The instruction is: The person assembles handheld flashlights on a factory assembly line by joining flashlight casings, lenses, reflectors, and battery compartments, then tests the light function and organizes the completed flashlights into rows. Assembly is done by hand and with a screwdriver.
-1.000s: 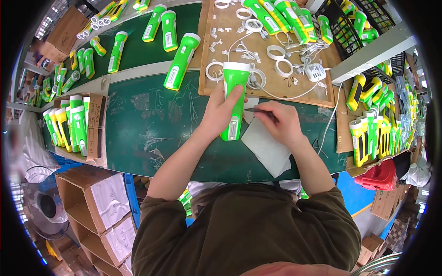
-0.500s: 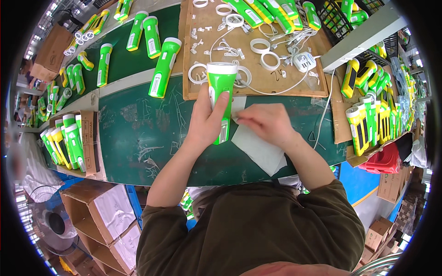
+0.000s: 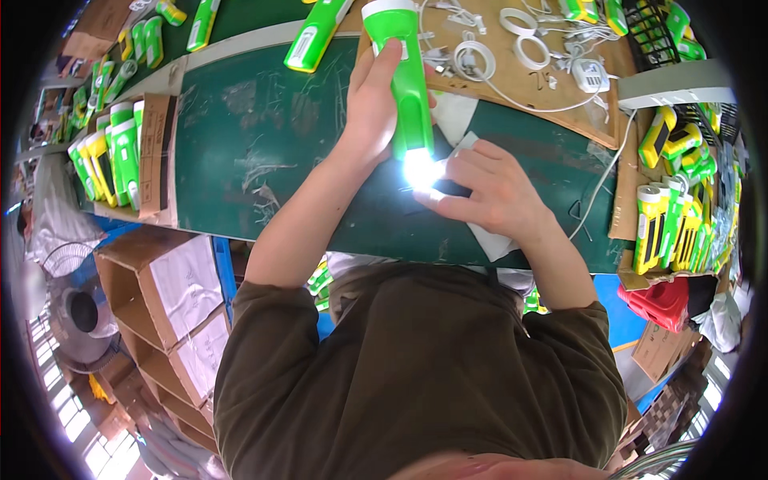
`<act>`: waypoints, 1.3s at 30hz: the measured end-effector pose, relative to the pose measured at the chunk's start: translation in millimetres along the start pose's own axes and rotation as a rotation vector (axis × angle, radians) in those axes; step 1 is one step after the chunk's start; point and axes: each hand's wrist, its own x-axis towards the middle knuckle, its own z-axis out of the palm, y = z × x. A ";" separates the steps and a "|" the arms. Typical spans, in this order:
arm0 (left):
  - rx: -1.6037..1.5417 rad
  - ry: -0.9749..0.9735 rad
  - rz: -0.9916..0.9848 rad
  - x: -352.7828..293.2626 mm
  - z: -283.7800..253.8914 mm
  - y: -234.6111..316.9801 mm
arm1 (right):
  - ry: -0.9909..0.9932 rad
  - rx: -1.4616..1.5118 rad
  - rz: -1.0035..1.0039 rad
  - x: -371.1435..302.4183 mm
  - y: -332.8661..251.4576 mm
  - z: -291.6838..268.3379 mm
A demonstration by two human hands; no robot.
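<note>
1. A worker's left hand (image 3: 374, 104) grasps a green flashlight (image 3: 412, 96) by its body, thumb laid along the upper face, holding it above the bench (image 3: 264, 144) with the white-rimmed head pointing away from the wearer.
2. A white lamp (image 3: 421, 170) glares at the flashlight's near end, beside the bent fingers of the right hand (image 3: 492, 188); the glare hides whether those fingers touch or pinch anything.
3. A pale sheet (image 3: 492, 244) lies on the bench, partly covered from view by the right hand.
4. Beyond the hands, a brown board (image 3: 592, 112) carries a coiled white cable (image 3: 457, 62), white rings (image 3: 516, 51) and a white charging adapter (image 3: 590, 75).
5. Another green flashlight (image 3: 318, 36) rests to the left of the board.
6. At left, a cardboard box (image 3: 156, 176) holds upright green and yellow flashlights (image 3: 126, 156); at right, more flashlights (image 3: 646, 232) stand in a cardboard tray (image 3: 626, 192), near a black crate (image 3: 652, 36).
</note>
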 end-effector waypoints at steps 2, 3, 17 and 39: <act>-0.054 0.011 -0.009 -0.1 -1.7 -4.1 | 0.019 0.069 0.009 -0.9 2.8 0.1; -0.057 0.001 0.007 -0.4 -4.5 -5.5 | 0.036 0.121 0.018 -0.2 3.8 0.9; 0.079 -0.176 0.113 -15.1 14.3 -14.6 | 0.283 0.482 0.853 -5.6 7.2 20.6; -0.039 -0.225 0.174 -1.8 -1.0 -1.6 | -0.130 0.061 0.143 -15.5 4.3 -1.1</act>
